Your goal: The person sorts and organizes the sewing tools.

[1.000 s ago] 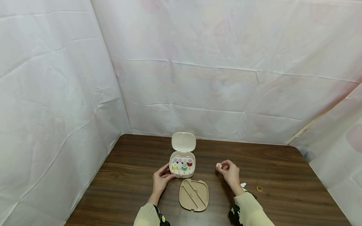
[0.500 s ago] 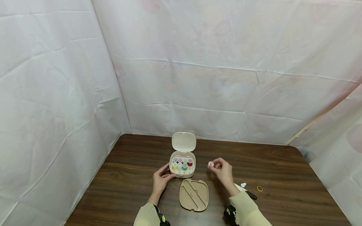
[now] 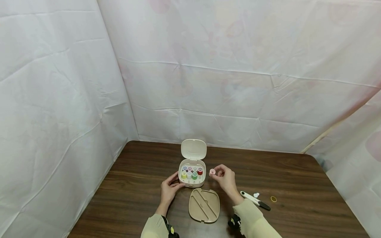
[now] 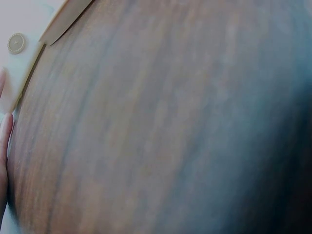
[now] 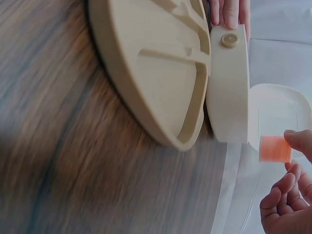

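Observation:
A cream sewing box (image 3: 194, 185) stands with its lid (image 3: 193, 149) raised. Several thread spools (image 3: 194, 175) of different colours stand upright inside, in two rows. My left hand (image 3: 168, 191) holds the box at its front left corner, thumb along the front and fingers at the side. Only its fingertips (image 4: 6, 129) show in the left wrist view. My right hand (image 3: 227, 180) pinches a spool of thread (image 5: 275, 149), orange-pink in the right wrist view, between thumb and fingers. That spool is just right of the box, raised above the table.
A beige divided tray (image 3: 193, 211) lies flat in front of the box. Right of my right wrist lie a white tool with a black end (image 3: 255, 200), small white pieces (image 3: 256, 195) and a yellow ring (image 3: 273, 199). White cloth (image 3: 238, 99) hangs behind the table.
My right hand has carried the spool leftward, close to the box's right side. The white tool, earlier covered by the right arm, now shows. My left hand and the box have stayed put.

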The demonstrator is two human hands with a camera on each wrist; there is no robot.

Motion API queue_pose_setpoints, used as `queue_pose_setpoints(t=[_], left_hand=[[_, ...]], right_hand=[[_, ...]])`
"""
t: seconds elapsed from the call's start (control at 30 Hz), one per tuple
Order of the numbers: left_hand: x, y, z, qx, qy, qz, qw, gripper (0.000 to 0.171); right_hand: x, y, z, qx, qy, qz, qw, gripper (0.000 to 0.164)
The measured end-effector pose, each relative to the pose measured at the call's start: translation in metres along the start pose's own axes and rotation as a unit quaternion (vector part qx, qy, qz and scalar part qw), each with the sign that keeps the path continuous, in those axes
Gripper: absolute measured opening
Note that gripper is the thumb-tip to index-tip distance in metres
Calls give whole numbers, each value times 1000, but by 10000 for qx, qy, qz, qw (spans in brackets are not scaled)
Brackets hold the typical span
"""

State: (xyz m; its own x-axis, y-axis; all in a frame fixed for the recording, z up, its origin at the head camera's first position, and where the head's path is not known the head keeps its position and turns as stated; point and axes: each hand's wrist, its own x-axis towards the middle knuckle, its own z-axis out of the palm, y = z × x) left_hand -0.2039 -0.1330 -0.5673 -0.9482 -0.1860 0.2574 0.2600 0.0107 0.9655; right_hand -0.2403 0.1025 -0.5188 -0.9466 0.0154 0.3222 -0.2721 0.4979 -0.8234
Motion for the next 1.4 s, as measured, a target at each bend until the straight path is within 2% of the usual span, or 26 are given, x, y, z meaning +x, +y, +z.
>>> queue_pose_setpoints(t=[0.43,0.73,0.9,1.1,1.33,1.4], left_hand=[[0,-1,0,-8,-6,-9,10000,55],[4,-21,-1,-15,92,-25,10000,57],[4,-25,-1,73,121,23,9999,57],[5,-25,-1,51,118,54,9999,57],[1,0,2,-82,-41,81,9999,55],[2,-3,2,-106,-50,149,9998,54]], right_hand=[[5,-11,21,213,-146,-181,9995,19],[7,-11,35,109,-457,-7,9989,19],[7,-9,40,93,-520,180,9984,19],[6,-7,45,-26,-521,218,9984,19],[5,-2,50,-137,-490,115,9986,20],[5,-3,51,-157,-476,110,9987,19]])
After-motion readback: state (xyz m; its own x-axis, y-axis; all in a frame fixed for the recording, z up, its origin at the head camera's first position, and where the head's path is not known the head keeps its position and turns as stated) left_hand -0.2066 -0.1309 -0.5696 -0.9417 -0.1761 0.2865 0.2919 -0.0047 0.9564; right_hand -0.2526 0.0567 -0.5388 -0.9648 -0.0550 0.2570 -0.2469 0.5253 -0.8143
